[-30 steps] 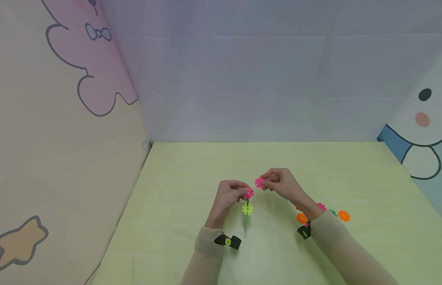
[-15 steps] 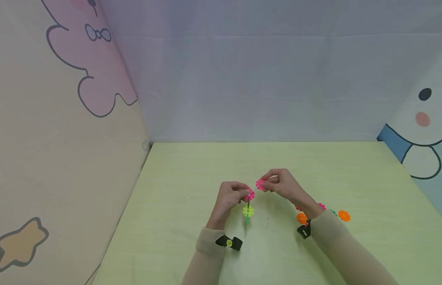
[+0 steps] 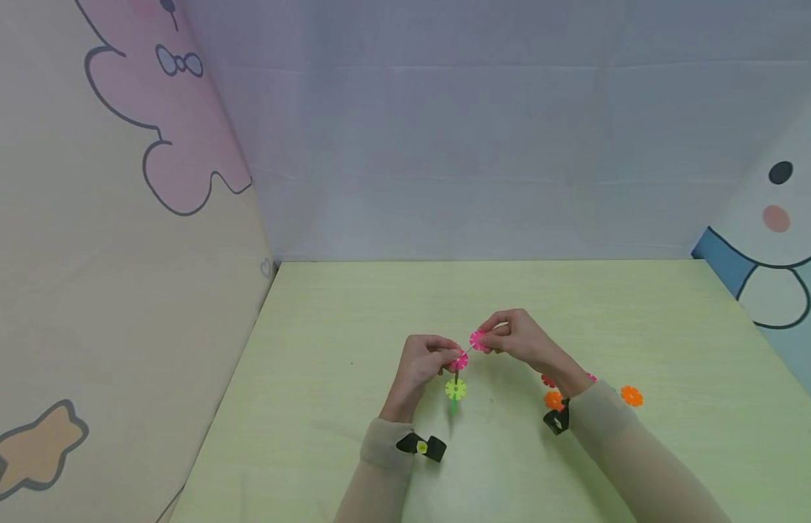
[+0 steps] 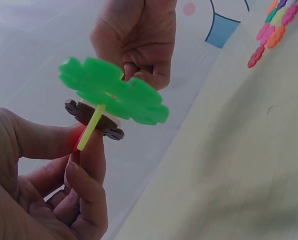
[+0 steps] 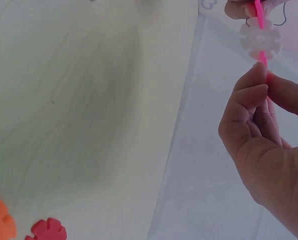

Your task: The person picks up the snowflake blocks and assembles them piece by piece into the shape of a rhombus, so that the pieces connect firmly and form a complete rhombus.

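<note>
The left hand (image 3: 421,361), fingers pointing right, pinches a pink disc (image 3: 461,362) above the table (image 3: 340,312); the right hand (image 3: 519,339), slightly farther, pinches a second pink disc (image 3: 477,339). Between — a pale line in the head view — the right wrist view shows a round white disc (image 5: 268,38).

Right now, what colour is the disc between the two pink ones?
Whitish; the middle disc shows best in the right wrist view.
</note>
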`<state>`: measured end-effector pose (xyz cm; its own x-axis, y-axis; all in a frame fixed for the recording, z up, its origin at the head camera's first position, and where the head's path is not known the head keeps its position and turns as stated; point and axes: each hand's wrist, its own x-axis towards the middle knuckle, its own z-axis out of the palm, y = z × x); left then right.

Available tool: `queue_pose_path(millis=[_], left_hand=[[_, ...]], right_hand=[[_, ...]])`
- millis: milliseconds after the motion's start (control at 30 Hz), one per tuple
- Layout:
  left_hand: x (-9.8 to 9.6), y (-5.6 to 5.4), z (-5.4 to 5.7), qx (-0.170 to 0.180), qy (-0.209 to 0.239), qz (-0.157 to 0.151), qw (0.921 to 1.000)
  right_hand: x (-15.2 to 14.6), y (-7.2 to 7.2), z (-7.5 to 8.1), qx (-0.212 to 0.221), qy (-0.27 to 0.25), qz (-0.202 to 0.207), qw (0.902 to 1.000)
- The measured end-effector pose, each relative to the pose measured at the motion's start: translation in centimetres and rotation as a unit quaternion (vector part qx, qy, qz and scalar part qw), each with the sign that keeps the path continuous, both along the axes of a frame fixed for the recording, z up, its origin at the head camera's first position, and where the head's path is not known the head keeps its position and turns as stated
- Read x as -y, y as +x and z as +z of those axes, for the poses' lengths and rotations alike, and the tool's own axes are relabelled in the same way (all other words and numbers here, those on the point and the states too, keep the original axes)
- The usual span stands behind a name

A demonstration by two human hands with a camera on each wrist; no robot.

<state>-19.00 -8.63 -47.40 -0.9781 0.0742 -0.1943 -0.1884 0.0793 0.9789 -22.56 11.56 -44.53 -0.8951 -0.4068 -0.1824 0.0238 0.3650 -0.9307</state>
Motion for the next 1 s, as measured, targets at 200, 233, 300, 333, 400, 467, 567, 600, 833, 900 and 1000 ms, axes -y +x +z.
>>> queue_pose_path(millis=[200, 233, 300, 333, 400, 467, 567, 600, 833, 900, 1000], left_hand=[[-0.08, 0.13, 0.1, 0.001, -0.01, -0.003, 0.9999], [-0.11, 0.14, 0.12, 0.003, -0.01, -0.003, 0.9999], [-0.15, 0.15, 0.15, 0.006, -0.009, -0.002, 0.9999], [-0.18, 0.16, 0.15, 0.008, -0.008, -0.001, 0.9999], [-0.2, 0.18, 0.14, 0.008, -0.006, 0.003, 0.9999], [-0.2, 0.17, 0.08, 0.006, -0.005, 0.007, 0.9999], [-0.18, 0.12, -0.09, 0.007, -0.003, 0.01, 0.9999], [-0.16, 0.11, -0.17, 0.007, -0.003, 0.008, 0.9999], [0.01, -0.05, -0.36, 0.001, -0.007, -0.004, 1.0], [0.05, -0.06, -0.28, 0.002, -0.012, -0.012, 0.9999], [0.16, -0.08, -0.21, 0.003, -0.018, -0.023, 0.9996]], right_hand=[[-0.15, -0.24, 0.02, 0.005, 0.002, 0.012, 0.9999], [-0.16, -0.29, -0.02, 0.007, 0.003, 0.012, 0.9999], [-0.12, -0.29, 0.02, 0.012, 0.005, 0.009, 0.9999], [-0.08, -0.27, 0.05, 0.014, 0.006, 0.007, 0.9999], [0.01, -0.19, 0.12, 0.018, 0.004, 0.004, 0.9998], [0.11, -0.14, 0.17, 0.023, 0.003, 0.003, 0.9997], [0.24, -0.14, 0.2, 0.029, 0.001, 0.004, 0.9996], [0.26, -0.15, 0.22, 0.029, 0.002, 0.005, 0.9996], [0.08, -0.21, 0.35, 0.022, 0.011, 0.01, 0.9996], [-0.08, -0.22, 0.31, 0.022, 0.012, 0.011, 0.9996], [-0.26, -0.19, 0.19, 0.021, 0.01, 0.014, 0.9996]])
